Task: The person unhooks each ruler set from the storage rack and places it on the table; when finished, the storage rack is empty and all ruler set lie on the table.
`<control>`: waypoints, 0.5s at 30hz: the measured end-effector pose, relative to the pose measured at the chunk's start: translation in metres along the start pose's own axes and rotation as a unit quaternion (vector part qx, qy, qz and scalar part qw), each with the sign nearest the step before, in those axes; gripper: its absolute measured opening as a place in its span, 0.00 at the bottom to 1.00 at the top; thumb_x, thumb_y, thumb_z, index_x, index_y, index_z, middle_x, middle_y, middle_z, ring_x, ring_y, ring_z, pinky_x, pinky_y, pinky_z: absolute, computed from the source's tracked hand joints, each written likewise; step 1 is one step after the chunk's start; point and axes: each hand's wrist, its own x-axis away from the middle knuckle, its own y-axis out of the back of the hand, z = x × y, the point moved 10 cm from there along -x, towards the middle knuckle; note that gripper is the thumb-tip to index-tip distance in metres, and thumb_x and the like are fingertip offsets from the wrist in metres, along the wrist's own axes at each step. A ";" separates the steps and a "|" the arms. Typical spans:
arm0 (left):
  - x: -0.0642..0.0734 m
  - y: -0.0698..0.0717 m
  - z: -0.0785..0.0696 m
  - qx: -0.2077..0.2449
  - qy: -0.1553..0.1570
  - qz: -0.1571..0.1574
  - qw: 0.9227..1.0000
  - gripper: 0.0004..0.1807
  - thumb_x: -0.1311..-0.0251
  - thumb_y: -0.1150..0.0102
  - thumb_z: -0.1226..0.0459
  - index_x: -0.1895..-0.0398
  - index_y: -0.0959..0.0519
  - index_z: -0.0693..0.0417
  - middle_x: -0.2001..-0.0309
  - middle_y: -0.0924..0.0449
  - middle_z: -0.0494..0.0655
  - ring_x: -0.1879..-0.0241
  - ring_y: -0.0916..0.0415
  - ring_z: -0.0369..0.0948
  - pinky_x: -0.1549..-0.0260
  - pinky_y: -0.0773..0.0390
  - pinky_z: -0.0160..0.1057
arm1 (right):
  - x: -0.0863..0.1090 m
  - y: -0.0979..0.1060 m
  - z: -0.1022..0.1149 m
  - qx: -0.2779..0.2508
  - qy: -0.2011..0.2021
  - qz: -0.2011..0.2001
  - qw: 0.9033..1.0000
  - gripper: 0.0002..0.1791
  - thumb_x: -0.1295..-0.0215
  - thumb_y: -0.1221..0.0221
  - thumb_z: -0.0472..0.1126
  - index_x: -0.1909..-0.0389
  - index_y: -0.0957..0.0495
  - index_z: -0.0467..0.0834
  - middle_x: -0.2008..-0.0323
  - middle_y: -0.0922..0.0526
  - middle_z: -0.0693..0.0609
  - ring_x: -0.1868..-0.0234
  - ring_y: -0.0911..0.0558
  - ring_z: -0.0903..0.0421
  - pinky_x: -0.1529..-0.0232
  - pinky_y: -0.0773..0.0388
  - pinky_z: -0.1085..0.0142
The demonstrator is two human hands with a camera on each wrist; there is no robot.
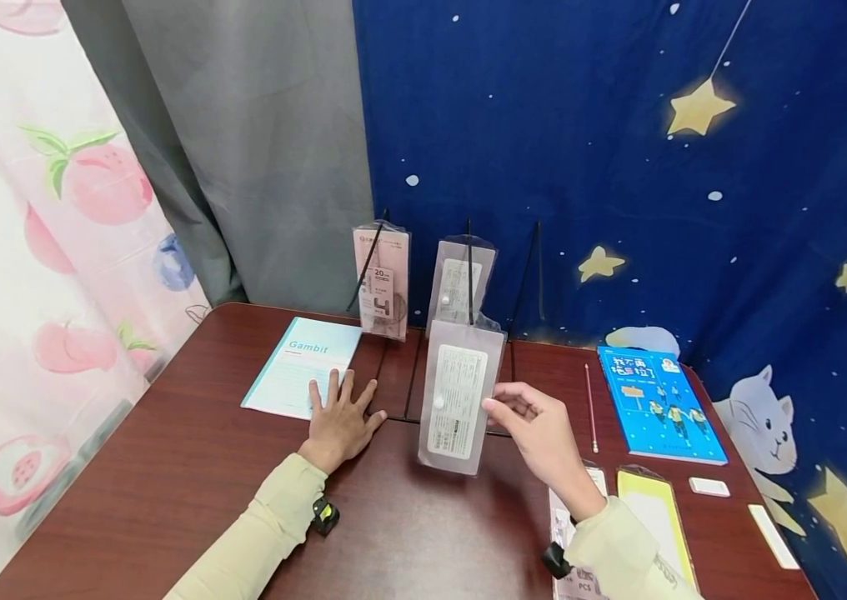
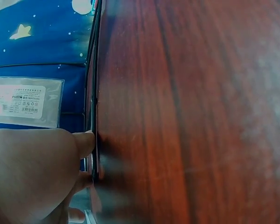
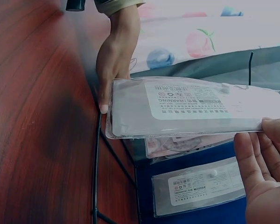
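Observation:
My right hand (image 1: 539,433) pinches the side edge of a clear-sleeved packet (image 1: 438,450) with a white printed label, thumb on one face and fingers behind. The packet's top is at the front end of the middle black prong; the right wrist view shows the prong (image 3: 250,65) sticking up past it. Farther back on that prong hangs a similar packet (image 1: 448,283). My left hand (image 1: 338,425) lies spread on the table, fingertips over a light blue notebook (image 1: 281,375) and thumb by the black wire rack's base (image 2: 94,93).
A pink packet (image 1: 382,283) hangs on the left prong; the right prong (image 1: 540,275) is bare. On the right lie a pencil (image 1: 590,408), blue book (image 1: 659,408), eraser (image 1: 709,487), white strip (image 1: 772,536), yellow-edged packet (image 1: 652,500) and another pink packet (image 1: 564,575), partly under my right arm.

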 end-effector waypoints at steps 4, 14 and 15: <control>0.000 0.000 0.000 0.003 -0.001 -0.001 1.000 0.34 0.22 0.56 0.43 0.19 0.38 0.46 0.18 0.49 0.64 0.17 0.59 0.64 0.25 0.61 0.74 | 0.004 -0.001 0.000 -0.008 -0.004 -0.003 1.000 0.11 0.34 0.30 0.36 0.54 0.15 0.36 0.63 0.12 0.45 0.65 0.12 0.59 0.57 0.11 0.59; -0.001 -0.002 0.000 0.000 0.000 0.002 1.000 0.35 0.22 0.56 0.43 0.19 0.38 0.47 0.18 0.49 0.64 0.17 0.60 0.64 0.25 0.62 0.75 | 0.015 -0.001 0.002 -0.003 0.007 0.003 1.000 0.11 0.34 0.30 0.36 0.54 0.15 0.37 0.62 0.12 0.43 0.64 0.12 0.55 0.57 0.12 0.63; -0.001 -0.002 0.000 -0.001 0.000 0.001 1.000 0.35 0.22 0.56 0.43 0.19 0.38 0.47 0.18 0.49 0.64 0.17 0.60 0.64 0.25 0.62 0.75 | 0.016 -0.001 0.001 -0.003 0.007 0.003 1.000 0.11 0.34 0.30 0.37 0.54 0.15 0.37 0.62 0.12 0.43 0.64 0.12 0.55 0.57 0.12 0.63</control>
